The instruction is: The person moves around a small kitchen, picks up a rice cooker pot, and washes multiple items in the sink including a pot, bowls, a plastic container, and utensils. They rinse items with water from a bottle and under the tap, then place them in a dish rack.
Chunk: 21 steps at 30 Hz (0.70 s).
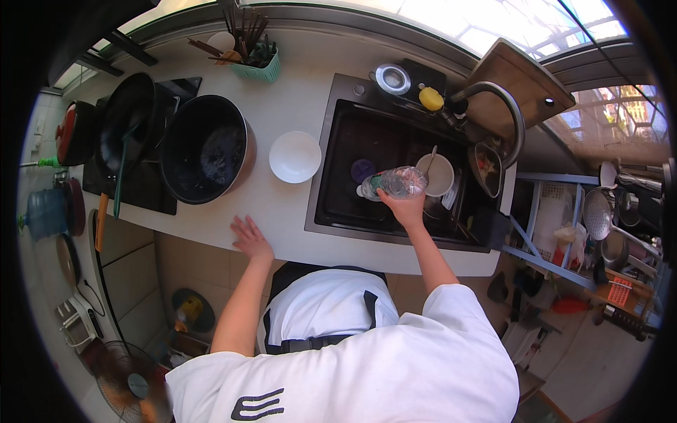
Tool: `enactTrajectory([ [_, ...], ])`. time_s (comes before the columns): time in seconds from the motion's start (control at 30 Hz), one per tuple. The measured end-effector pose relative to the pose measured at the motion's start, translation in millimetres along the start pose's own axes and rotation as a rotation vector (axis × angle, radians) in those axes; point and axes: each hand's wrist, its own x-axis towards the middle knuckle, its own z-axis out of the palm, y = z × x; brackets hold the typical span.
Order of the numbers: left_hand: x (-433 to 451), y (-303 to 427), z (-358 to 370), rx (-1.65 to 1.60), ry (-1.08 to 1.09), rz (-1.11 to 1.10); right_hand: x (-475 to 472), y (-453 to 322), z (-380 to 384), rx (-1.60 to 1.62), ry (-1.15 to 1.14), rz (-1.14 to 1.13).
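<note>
My right hand (404,207) grips a clear plastic bottle (403,181), tilted on its side over the dark sink (349,137), its white cap end pointing left. Close by the bottle, a white bowl (440,177) with a spoon in it sits in the sink's right part. A round purple thing (363,171) lies on the sink floor. My left hand (251,238) rests with spread fingers on the counter's front edge, holding nothing. Between the sink and a large black pot (203,153) stands an empty white bowl (295,157).
A wok (127,121) with a green-handled utensil is on the stove at left. Behind the sink are a metal strainer (393,79), a yellow sponge (431,99), the curved faucet (518,116) and a leaning cutting board (515,84). A green basket (259,71) holds chopsticks.
</note>
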Motion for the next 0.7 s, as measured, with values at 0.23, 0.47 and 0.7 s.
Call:
enactTrajectory([
  [0.23, -19.5, -17.6, -57.5, -0.24, -0.046, 0.031, 56.7, -10.8, -18.0, 0.024, 0.244, -0.051],
  [0.47, -16.6, -19.6, -53.1, -0.226, -0.063, 0.039, -17.2, 13.0, -31.2, -0.048, 0.111, 0.041],
  [0.7, -12.9, -12.3, -44.5, -0.182, -0.016, 0.071, 58.0, -0.6, -45.7, -0.115, 0.266, -0.031],
])
